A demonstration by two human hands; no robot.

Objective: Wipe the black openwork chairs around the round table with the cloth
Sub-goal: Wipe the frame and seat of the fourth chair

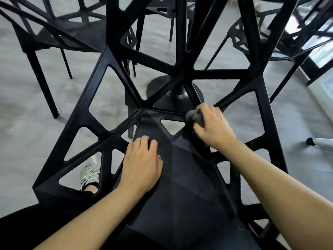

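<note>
Two bare forearms reach up from the bottom edge of the frame over a black openwork chair, whose seat fills the lower centre and whose triangular-holed frame spreads to both sides and up the middle. The left hand lies palm down on the seat left of centre, fingers loosely spread and grasping nothing. The right hand, right of centre, is clenched round a bunched grey cloth and presses it against the chair where the seat meets the back struts, beside a small triangular opening. No writing or label can be read on anything

Through the back struts at centre shows the round black base of the table's pedestal, standing on the pale grey floor. More black chairs of the same kind stand in the upper left and upper right. Through an opening at lower left a light laced shoe shows on the floor. At the right edge lies a pale tube with a black tip
</note>
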